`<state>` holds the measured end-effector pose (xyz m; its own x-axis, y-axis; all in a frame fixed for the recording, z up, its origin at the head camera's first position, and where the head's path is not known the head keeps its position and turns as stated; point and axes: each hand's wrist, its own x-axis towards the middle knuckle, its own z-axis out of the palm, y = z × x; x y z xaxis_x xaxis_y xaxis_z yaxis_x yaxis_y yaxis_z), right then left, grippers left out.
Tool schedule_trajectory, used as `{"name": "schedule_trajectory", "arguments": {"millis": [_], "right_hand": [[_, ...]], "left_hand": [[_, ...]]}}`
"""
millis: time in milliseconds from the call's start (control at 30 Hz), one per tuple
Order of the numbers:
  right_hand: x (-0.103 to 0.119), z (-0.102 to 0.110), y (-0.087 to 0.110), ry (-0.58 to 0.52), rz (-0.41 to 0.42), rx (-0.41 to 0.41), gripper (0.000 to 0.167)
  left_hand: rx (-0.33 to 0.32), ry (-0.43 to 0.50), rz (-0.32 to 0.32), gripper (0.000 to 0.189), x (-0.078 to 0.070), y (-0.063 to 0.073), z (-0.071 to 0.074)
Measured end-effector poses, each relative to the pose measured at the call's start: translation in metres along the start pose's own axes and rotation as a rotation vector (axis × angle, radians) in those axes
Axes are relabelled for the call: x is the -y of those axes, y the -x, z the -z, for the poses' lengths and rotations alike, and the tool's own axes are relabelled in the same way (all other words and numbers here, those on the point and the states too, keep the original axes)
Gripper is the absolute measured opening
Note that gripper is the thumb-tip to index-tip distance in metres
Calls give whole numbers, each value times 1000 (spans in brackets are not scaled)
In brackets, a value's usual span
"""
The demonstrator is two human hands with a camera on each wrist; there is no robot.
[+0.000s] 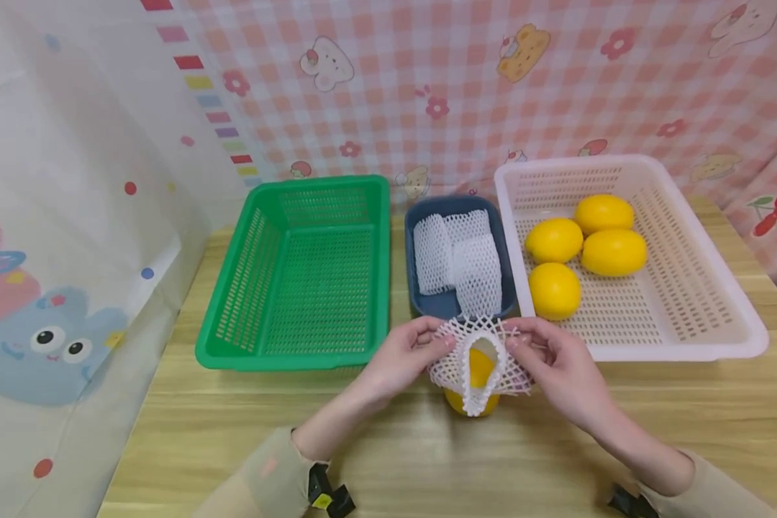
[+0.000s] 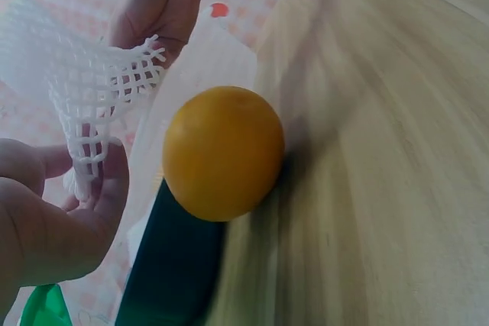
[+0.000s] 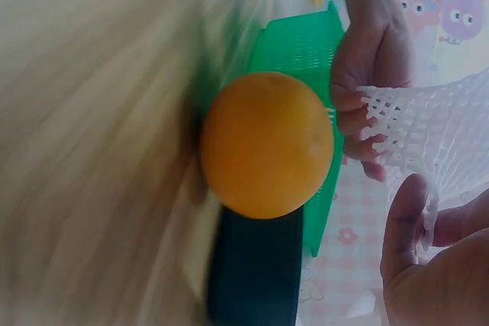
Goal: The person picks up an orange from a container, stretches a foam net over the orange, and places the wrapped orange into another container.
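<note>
My left hand (image 1: pixel 404 356) and right hand (image 1: pixel 566 370) pinch opposite edges of a white foam net sleeve (image 1: pixel 511 367), spreading its mouth wide. Below the sleeve a round orange fruit (image 2: pixel 223 154) stands on the wooden table; the head view shows part of it through the opening. Both wrist views have the net raised off the table, apart from the fruit. Just beyond the hands, a navy box (image 1: pixel 411 288) holds several more folded net sleeves (image 1: pixel 479 277).
To the left stands a green basket (image 1: pixel 383 288) with perforated walls. A pale pink basket (image 1: pixel 706 270) on the right contains several yellow fruits (image 1: pixel 615 252), some shaped like lemons. Checked cloth (image 1: pixel 388 108) hangs behind the wooden table (image 1: pixel 414 460).
</note>
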<state>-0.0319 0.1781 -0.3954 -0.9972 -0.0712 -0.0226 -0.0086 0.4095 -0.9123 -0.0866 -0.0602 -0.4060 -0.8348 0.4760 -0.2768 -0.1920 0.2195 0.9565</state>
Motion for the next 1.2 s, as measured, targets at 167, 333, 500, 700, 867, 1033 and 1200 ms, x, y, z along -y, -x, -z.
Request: {"name": "schedule_trajectory", "arguments": {"millis": [167, 333, 500, 700, 867, 1033, 1200], "right_hand": [[-5, 0, 7, 74, 50, -15, 26], [-7, -3, 13, 149, 149, -67, 26], [-13, -6, 17, 265, 254, -116, 33], [-21, -8, 17, 411, 394, -162, 40], [-27, -10, 14, 531, 511, -202, 45], [-29, -12, 14, 597, 567, -181, 45], [-34, -15, 14, 631, 586, -165, 37]], "left_hand": [[-25, -97, -49, 29, 6, 1, -4], [-48, -170, -79, 28, 11, 1, -7], [-65, -213, -75, 28, 13, 3, -9], [-92, -259, -73, 29, 18, 4, -9], [-117, -248, -80, 28, 21, 1, -9], [-136, -235, -88, 29, 24, -1, -9], [-137, -258, -74, 26, 29, -1, -10]]}}
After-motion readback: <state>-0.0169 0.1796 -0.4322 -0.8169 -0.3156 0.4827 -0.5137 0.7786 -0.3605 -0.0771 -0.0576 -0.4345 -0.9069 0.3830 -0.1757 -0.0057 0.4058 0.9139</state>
